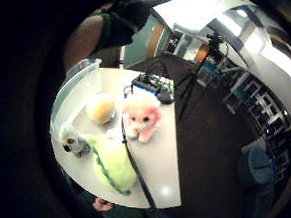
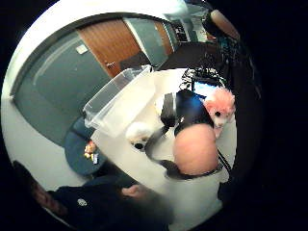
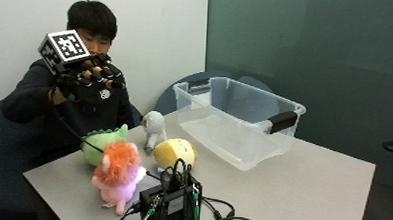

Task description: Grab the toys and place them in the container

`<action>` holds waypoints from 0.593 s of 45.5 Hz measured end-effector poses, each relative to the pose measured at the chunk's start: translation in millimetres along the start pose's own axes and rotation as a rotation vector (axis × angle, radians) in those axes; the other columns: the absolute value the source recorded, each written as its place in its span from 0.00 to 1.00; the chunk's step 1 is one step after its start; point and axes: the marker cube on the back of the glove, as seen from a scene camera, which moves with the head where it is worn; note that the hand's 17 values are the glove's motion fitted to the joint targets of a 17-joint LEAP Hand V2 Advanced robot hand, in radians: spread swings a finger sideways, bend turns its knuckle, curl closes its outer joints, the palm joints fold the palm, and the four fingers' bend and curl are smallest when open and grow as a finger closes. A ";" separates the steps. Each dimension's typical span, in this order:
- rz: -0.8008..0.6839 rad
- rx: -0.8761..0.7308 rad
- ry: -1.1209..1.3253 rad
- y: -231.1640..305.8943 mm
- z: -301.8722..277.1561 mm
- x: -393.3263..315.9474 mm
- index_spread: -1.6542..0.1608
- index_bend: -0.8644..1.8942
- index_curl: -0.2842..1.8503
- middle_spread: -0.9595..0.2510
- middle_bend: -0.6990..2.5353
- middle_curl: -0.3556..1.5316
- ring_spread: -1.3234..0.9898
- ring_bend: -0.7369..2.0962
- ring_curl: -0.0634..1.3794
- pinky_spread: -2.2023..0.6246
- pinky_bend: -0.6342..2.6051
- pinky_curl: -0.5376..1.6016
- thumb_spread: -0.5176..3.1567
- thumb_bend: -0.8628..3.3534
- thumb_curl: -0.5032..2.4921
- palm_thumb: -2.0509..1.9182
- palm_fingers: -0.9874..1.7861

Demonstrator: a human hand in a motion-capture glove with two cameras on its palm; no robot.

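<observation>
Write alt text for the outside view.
A person holds a gloved right hand raised above four plush toys: green, pink, yellow, white. They stand on a grey table beside a clear container.

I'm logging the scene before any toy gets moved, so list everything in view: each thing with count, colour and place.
Container: one, clear plastic with black handles, on the table, empty.
Pink toy: one, pink with orange mane, near the table's front edge.
Green toy: one, green, behind the pink toy.
Yellow toy: one, round, yellow, between the pink toy and the container.
White toy: one, white, upright beside the container.
Electronics box: one, black, with cables, at the front edge.
Table: one, grey.
Right hand: black glove, raised above the table, holding nothing.
</observation>
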 end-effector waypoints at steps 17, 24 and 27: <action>-0.037 -0.195 -0.083 -29.6 2.7 7.8 0.79 0.38 0.22 0.79 0.27 0.26 0.54 0.38 0.12 0.78 0.35 0.35 0.49 0.24 0.21 0.54 0.47; -0.022 -0.386 -0.050 -45.4 11.3 14.6 0.78 0.37 0.23 0.79 0.27 0.27 0.54 0.36 0.12 0.78 0.38 0.37 0.51 0.23 0.22 0.53 0.41; -0.027 -0.447 -0.019 -50.4 14.8 17.5 0.77 0.37 0.23 0.80 0.27 0.27 0.54 0.36 0.13 0.78 0.39 0.38 0.52 0.23 0.23 0.52 0.39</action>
